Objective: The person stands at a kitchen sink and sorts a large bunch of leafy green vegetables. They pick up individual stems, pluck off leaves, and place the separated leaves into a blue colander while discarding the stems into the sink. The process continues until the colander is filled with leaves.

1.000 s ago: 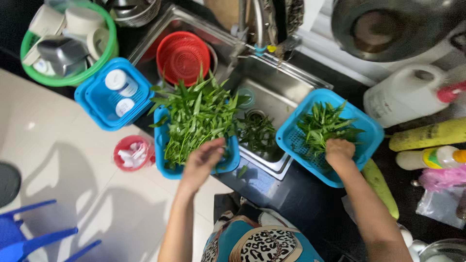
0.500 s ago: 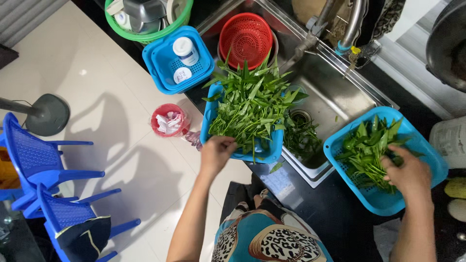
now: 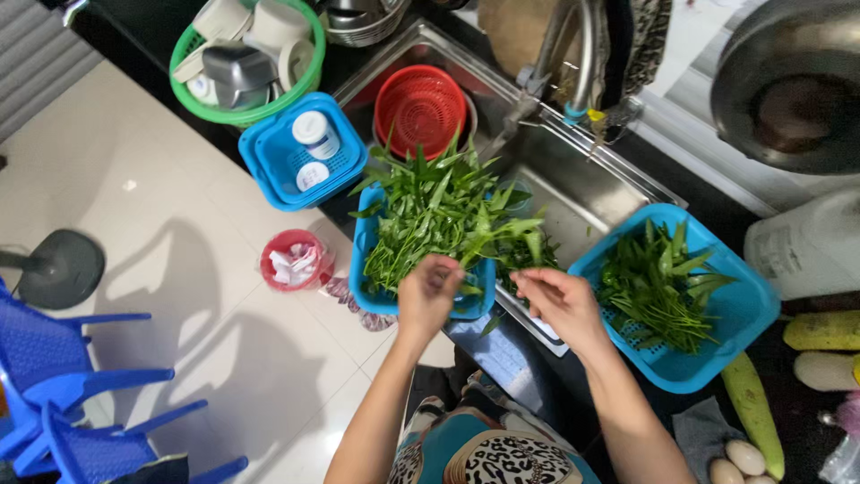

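At far left we see stacked blue plastic chairs point(image 3: 54, 394) on the floor, then a small red bin point(image 3: 296, 260) set below the counter edge, handy for scraps. Our left hand point(image 3: 428, 294) curls at the near rim of the blue basket point(image 3: 367, 269), fingers pinched on stalks of the leafy greens point(image 3: 439, 215) heaped in it. Our right hand point(image 3: 563, 303) meets it over the steel sink point(image 3: 582, 193), fingertips pressed together on a stem. At right, a second blue basket point(image 3: 743, 314) keeps a smaller pile of greens point(image 3: 658, 287) apart.
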